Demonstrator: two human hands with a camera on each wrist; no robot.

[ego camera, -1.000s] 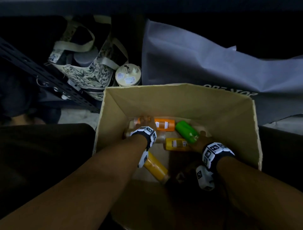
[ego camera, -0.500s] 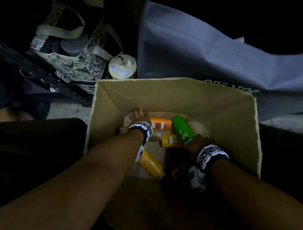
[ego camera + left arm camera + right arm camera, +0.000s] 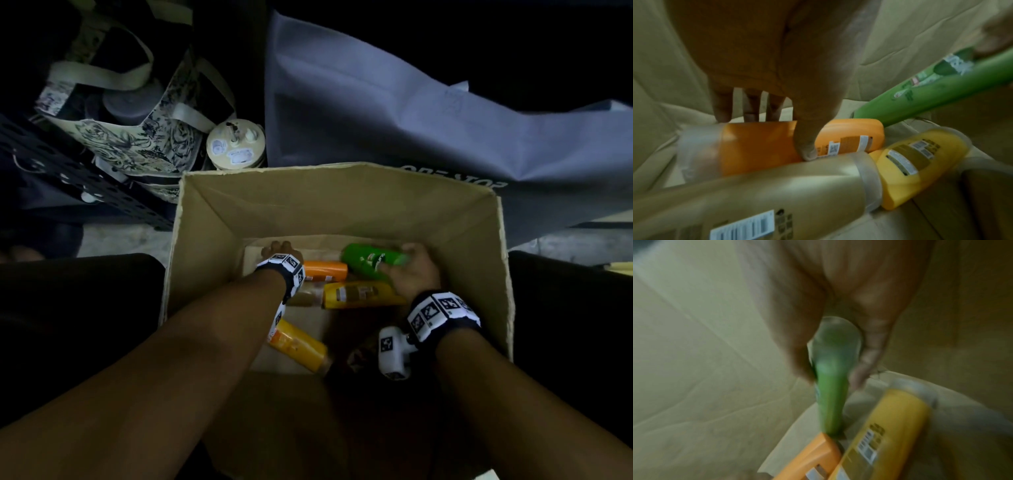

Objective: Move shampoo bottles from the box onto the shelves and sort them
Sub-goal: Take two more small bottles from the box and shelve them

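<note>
Both hands are down inside the cardboard box [image 3: 219,219]. My right hand [image 3: 412,270] grips the green bottle [image 3: 371,262] by its cap end; the right wrist view shows thumb and fingers round the green bottle [image 3: 830,386]. My left hand [image 3: 281,250] reaches over the orange bottle [image 3: 325,270]. In the left wrist view its fingers [image 3: 748,112] and thumb curl round the orange bottle [image 3: 760,146] near the clear cap. A yellow bottle [image 3: 359,294], a beige bottle [image 3: 777,194] and another yellow bottle [image 3: 298,346] lie on the box floor.
Behind the box lies a grey fabric bag [image 3: 411,113]. A patterned tote bag [image 3: 137,137] and a round white lidded container [image 3: 236,147] stand at the back left, beside a dark perforated metal rail [image 3: 85,185]. My dark-clothed legs flank the box.
My right hand has lifted the green bottle and swung it toward the box's far right. My left hand has stayed at the orange bottle's left end. The head view has shifted slightly.
</note>
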